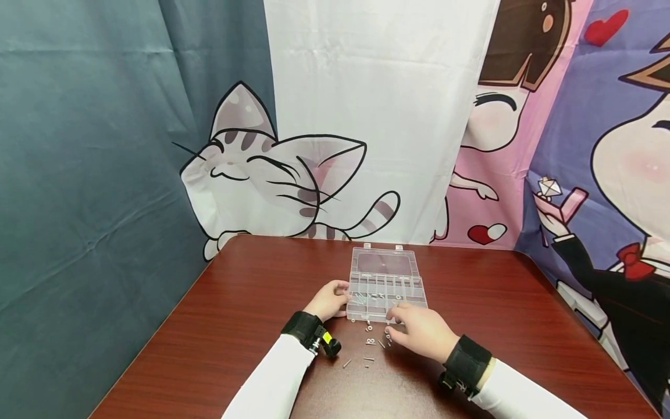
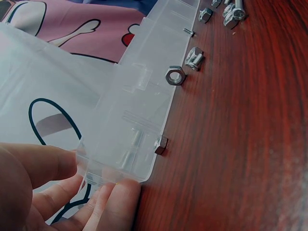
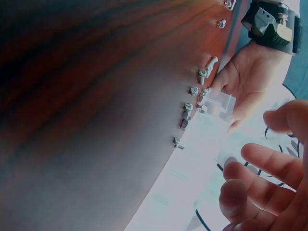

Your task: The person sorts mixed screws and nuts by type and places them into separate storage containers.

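A clear plastic compartment box (image 1: 387,303) lies on the table with its lid (image 1: 384,264) opened away from me. Several screws and nuts sit in its compartments. My left hand (image 1: 328,301) grips the box's left side, thumb and fingers around the corner (image 2: 96,175) in the left wrist view. Over the front right edge hovers my right hand (image 1: 423,329), its fingers apart and loosely bent; the right wrist view shows nothing between them. In front of the box lie loose nuts, among them a hex nut (image 2: 175,76), and screws such as one (image 1: 369,359) nearer me.
The dark red wooden table (image 1: 251,337) spreads out around the box. Behind it hangs a printed cloth (image 1: 335,192) with cartoon figures, and a grey-blue curtain (image 1: 94,174) borders the left side.
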Available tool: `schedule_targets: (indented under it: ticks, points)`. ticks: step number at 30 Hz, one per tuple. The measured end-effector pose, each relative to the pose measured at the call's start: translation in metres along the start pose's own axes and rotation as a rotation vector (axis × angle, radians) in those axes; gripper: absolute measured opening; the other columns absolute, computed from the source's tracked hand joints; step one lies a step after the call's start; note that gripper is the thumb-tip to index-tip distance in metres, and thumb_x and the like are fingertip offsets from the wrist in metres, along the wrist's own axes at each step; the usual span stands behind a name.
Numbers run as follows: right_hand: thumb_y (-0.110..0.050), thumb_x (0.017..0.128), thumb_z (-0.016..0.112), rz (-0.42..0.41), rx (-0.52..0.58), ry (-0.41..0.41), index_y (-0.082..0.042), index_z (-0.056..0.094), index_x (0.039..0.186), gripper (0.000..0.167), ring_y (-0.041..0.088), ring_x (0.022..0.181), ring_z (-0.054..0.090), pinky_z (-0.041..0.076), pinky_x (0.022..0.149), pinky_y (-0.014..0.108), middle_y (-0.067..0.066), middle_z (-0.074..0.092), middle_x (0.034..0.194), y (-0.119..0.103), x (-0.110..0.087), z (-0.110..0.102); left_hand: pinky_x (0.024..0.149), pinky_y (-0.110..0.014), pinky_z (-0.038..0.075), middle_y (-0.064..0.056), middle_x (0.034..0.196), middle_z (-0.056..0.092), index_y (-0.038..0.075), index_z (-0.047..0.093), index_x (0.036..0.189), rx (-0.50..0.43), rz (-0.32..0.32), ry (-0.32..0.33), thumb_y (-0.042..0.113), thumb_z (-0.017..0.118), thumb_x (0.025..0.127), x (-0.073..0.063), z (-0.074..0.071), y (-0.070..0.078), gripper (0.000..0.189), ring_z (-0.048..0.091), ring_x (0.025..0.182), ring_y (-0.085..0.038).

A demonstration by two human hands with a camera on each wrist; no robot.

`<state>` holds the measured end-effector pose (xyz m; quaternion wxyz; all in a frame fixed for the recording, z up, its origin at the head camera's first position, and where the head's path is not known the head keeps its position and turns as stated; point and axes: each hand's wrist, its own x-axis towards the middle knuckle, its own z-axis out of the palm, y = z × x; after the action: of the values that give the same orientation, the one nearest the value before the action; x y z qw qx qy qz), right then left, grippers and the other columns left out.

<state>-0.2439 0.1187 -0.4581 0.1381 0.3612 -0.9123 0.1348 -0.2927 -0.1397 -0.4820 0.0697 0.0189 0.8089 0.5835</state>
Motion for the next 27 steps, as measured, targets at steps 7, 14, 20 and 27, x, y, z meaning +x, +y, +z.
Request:
schedule_targets:
  ticks: [7, 14, 20, 27]
  points:
    - [-0.026, 0.087, 0.071, -0.014, -0.028, -0.006, -0.024, 0.067, 0.089, 0.005, 0.001, 0.064, 0.051, 0.045, 0.053, 0.025, -0.014, 0.055, 0.079, 0.001, 0.001, 0.004, 0.069, -0.034, 0.061, -0.02, 0.122, 0.058, -0.002, 0.051, 0.135, -0.001, 0.006, 0.004, 0.008, 0.061, 0.098, 0.0, 0.0, 0.001, 0.04, 0.062, 0.098, -0.025]
    - [-0.02, 0.084, 0.075, -0.07, -0.065, -0.029, -0.025, 0.067, 0.082, 0.009, 0.005, 0.063, 0.055, 0.045, 0.051, 0.028, -0.013, 0.059, 0.075, 0.006, 0.005, 0.011, 0.068, -0.033, 0.06, -0.019, 0.12, 0.058, -0.002, 0.051, 0.134, -0.009, 0.002, 0.001, 0.007, 0.06, 0.097, 0.002, 0.001, -0.001, 0.039, 0.062, 0.097, -0.025]
    - [-0.018, 0.085, 0.075, -0.108, -0.079, -0.071, -0.024, 0.072, 0.084, 0.007, 0.007, 0.069, 0.061, 0.05, 0.055, 0.029, -0.012, 0.066, 0.077, 0.009, 0.01, 0.015, 0.068, -0.033, 0.06, -0.018, 0.119, 0.059, -0.001, 0.051, 0.135, -0.007, 0.005, -0.005, 0.007, 0.059, 0.098, 0.002, 0.002, -0.003, 0.039, 0.063, 0.097, -0.024]
    - [-0.013, 0.083, 0.076, -0.141, -0.083, -0.099, -0.022, 0.073, 0.08, 0.01, 0.007, 0.067, 0.061, 0.05, 0.055, 0.029, -0.011, 0.067, 0.077, 0.006, 0.015, 0.012, 0.07, -0.034, 0.06, -0.019, 0.119, 0.059, -0.002, 0.051, 0.135, -0.006, 0.01, 0.004, 0.007, 0.059, 0.098, 0.002, 0.001, -0.002, 0.039, 0.062, 0.099, -0.026]
